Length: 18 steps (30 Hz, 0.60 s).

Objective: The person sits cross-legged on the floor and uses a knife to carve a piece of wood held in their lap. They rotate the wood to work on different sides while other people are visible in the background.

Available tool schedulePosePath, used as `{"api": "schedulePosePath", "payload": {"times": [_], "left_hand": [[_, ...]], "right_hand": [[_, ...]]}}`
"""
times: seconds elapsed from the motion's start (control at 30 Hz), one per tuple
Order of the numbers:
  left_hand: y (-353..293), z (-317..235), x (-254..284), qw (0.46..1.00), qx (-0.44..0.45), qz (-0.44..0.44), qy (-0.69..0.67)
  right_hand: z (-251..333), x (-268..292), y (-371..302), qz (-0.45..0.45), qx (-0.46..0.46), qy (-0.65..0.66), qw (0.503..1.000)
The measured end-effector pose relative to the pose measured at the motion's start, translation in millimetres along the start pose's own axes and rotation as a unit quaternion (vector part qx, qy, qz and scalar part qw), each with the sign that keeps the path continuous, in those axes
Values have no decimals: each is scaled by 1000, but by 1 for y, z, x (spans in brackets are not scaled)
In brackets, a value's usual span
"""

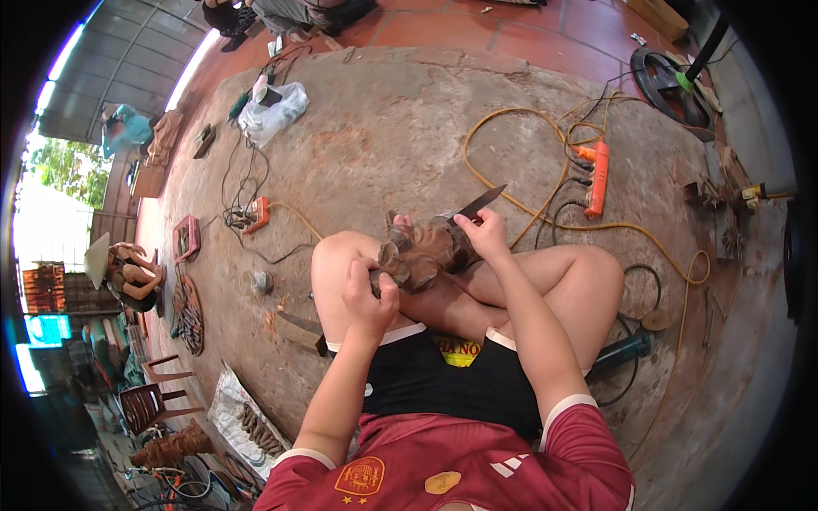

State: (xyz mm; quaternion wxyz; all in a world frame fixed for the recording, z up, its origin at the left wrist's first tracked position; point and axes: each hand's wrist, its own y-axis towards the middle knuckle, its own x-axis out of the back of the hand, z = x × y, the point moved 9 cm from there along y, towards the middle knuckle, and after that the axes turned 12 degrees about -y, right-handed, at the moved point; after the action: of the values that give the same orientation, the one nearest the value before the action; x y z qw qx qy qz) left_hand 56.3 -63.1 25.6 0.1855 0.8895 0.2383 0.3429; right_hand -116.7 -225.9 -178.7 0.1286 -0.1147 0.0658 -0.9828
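A carved piece of brown wood point(422, 255) with knobbly, curling shapes rests over my crossed legs. My left hand point(371, 298) is closed around its near left end. In my right hand point(484, 234) I pinch a dark, flat, pointed blade point(482, 203) at the far right side of the carving. Its tip points away and to the right. Whether it is a knife or a file I cannot tell, as my fingers hide its lower part.
Right of my knees lie an orange power strip point(599, 180) and a looping yellow cord point(467, 145). A second orange socket box point(256, 215) and a plastic bag point(273, 112) are at the left. A green power tool point(622, 351) lies by my right thigh. Another person point(132, 272) crouches far left.
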Motion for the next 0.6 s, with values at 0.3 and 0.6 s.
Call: {"api": "schedulePosePath", "payload": {"times": [0.3, 0.6], "left_hand": [[-1, -2, 0, 1000, -4, 5, 4], [-3, 3, -1, 1000, 10, 12, -3]], "right_hand": [[-3, 11, -2, -61, 11, -50, 997], [-27, 3, 4, -29, -11, -42, 999]]}}
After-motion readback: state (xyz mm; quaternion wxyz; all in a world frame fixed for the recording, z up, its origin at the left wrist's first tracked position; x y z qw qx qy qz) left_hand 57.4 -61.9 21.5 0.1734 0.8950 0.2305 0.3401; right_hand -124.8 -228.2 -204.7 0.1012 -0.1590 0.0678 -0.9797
